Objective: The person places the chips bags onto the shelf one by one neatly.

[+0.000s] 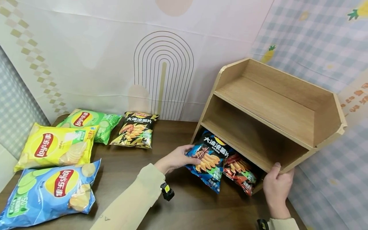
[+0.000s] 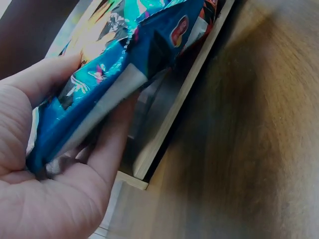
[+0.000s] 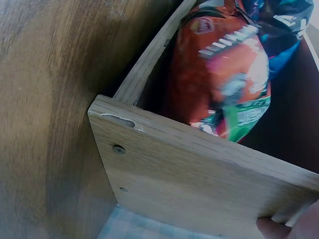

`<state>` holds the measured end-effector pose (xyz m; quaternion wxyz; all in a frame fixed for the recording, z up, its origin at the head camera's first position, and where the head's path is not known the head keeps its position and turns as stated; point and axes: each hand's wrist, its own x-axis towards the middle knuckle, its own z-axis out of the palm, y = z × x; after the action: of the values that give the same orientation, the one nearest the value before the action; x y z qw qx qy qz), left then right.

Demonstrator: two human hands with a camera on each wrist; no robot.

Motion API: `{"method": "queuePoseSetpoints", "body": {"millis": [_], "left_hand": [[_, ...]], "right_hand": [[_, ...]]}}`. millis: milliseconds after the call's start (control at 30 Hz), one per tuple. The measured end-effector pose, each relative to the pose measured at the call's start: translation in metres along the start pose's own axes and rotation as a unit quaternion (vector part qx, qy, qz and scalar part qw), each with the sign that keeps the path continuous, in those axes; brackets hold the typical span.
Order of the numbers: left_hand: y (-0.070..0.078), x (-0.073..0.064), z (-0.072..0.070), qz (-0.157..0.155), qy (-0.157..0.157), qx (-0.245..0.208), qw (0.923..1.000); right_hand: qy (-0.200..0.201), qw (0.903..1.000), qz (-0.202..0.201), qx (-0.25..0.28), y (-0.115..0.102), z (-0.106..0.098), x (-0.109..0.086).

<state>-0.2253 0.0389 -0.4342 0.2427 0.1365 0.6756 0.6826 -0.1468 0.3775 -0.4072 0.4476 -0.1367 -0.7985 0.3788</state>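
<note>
My left hand (image 1: 179, 158) grips the left edge of a blue-and-black chip bag (image 1: 209, 161), thumb on its printed front and fingers behind it. That bag leans partly out of the lowest compartment of a wooden shelf (image 1: 276, 99). Beside it in the same compartment sits a red chip bag (image 1: 241, 174), whose upper part is hidden under the shelf board. At the shelf's right side panel (image 3: 199, 174) my right hand (image 1: 277, 187) holds on, with its thumb over the front edge. Only fingertips of that hand show in the right wrist view.
Toward the left of the brown table (image 1: 184, 207) lie a green chip bag (image 1: 99, 123), a yellow one (image 1: 57, 145), a light blue one (image 1: 54, 191) and a black-and-gold one (image 1: 135, 129). A patterned cloth (image 1: 100, 64) hangs behind the table.
</note>
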Motion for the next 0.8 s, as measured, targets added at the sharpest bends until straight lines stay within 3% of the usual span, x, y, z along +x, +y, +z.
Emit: {"method": "queuePoseSetpoints", "body": {"millis": [233,367,500,667,800], "left_hand": [[-0.005,0.002,-0.003,-0.006,0.025,-0.072,0.997],[-0.007,0.003,-0.005,0.008,0.044,-0.109,0.993],[-0.008,0.007,-0.003,0.02,0.093,-0.151,0.9839],[-0.014,0.012,0.005,0.0,0.168,-0.159,0.973],[-0.02,0.013,0.01,-0.02,0.183,-0.17,0.9681]], "right_hand": [[0.0,1.0,0.004,0.0,-0.001,0.001,0.0],[0.001,1.0,0.003,-0.002,-0.001,0.001,0.0],[-0.002,1.0,0.001,-0.001,0.0,0.001,0.0],[-0.003,1.0,0.003,-0.002,0.0,0.001,0.0],[-0.002,1.0,0.003,-0.004,0.0,0.001,0.0]]}}
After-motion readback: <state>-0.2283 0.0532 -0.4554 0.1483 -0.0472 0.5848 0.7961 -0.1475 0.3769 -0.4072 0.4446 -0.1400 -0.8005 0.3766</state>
